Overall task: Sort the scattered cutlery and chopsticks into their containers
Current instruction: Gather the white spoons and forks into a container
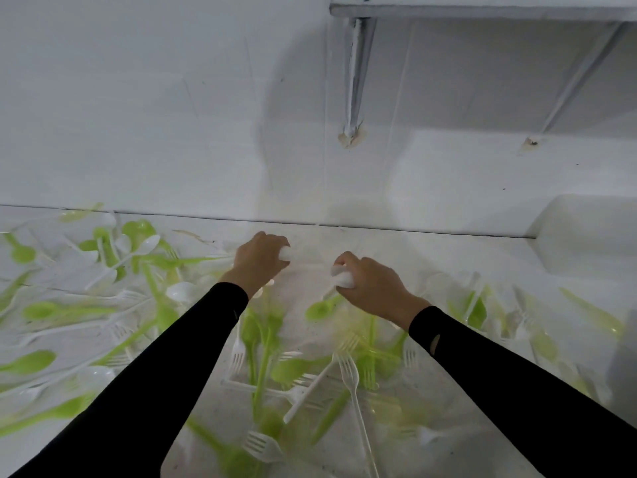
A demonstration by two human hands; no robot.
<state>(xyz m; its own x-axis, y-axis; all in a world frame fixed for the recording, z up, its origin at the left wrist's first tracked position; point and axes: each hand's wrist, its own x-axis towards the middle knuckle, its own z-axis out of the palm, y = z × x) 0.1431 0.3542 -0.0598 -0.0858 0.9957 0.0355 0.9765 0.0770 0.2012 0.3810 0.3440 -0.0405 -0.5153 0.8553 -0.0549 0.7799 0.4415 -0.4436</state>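
Note:
Green and white plastic spoons and forks lie scattered over a white counter. My left hand is curled round a white plastic piece near the back of the counter. My right hand grips a white spoon by its bowl end, just above a green spoon. A white fork lies between my forearms. Several white forks and green handles overlap below my hands. The picture is blurred, so small details are unclear. No chopsticks or containers show.
A white wall rises behind the counter. A white shelf with slanted brackets hangs at the upper right. A white box-like block stands at the right. A grey object's edge shows at the far right.

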